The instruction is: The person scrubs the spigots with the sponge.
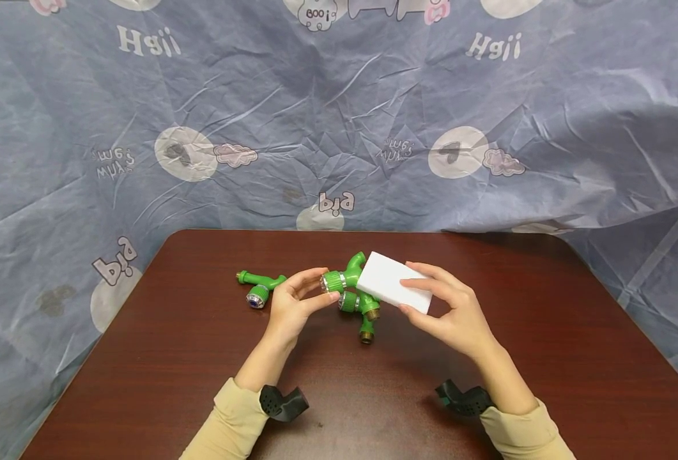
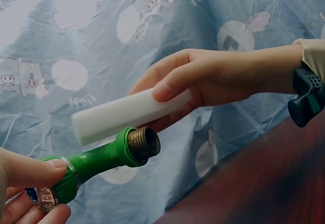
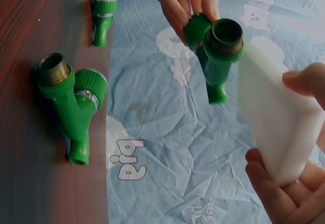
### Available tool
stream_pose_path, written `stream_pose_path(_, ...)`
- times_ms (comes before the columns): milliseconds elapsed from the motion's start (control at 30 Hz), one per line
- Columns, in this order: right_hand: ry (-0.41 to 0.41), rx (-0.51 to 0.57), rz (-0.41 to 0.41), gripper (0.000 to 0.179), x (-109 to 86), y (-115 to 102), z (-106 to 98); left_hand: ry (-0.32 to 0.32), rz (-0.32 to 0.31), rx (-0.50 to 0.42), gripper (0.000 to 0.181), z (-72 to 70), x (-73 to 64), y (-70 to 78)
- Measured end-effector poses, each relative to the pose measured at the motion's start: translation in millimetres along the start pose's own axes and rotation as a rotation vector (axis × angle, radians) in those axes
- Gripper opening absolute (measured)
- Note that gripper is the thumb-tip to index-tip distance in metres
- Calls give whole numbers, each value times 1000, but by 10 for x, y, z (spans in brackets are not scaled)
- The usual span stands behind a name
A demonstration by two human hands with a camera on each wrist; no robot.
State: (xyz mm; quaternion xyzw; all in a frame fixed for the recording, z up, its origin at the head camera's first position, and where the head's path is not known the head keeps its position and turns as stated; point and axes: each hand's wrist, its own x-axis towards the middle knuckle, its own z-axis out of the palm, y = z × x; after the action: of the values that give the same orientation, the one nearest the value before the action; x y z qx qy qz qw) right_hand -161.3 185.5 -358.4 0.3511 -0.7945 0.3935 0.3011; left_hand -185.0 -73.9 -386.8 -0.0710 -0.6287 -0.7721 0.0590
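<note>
My left hand [image 1: 292, 303] holds a green plastic tap [image 2: 96, 160] by its ribbed knob, between thumb and fingers. The tap's brass threaded inlet [image 2: 144, 142] points away from that hand. In my right hand [image 1: 454, 306] is a white rectangular sponge [image 1: 393, 281], pinched between thumb and fingers. One end of the sponge comes right up beside the tap's body, overlapping it in the head view. A second green tap [image 3: 71, 112] lies on the table below the held one, partly hidden by it from the head. Further left lies a third green tap [image 1: 258, 295].
The dark reddish-brown table [image 1: 200, 383] has its far edge along a grey-blue printed cloth [image 1: 315, 128] that hangs behind. Black wrist cameras, one on the left sleeve [image 1: 284, 404] and one on the right [image 1: 465, 399], sit low over the tabletop.
</note>
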Motion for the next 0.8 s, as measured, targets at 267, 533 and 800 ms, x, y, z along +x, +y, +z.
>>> stream_pose_path(267, -51, -19, -9, 40, -15, 22, 41, -25, 2, 8, 46, 9, -14, -7)
stream_pose_path(533, -66, -33, 50, 37, -25, 23, 39, -109, 70, -2, 46, 31, -35, -7)
stream_pose_path(800, 28, -99, 97, 39, -30, 60, 59, -160, 122, -57, 45, 39, -46, 6)
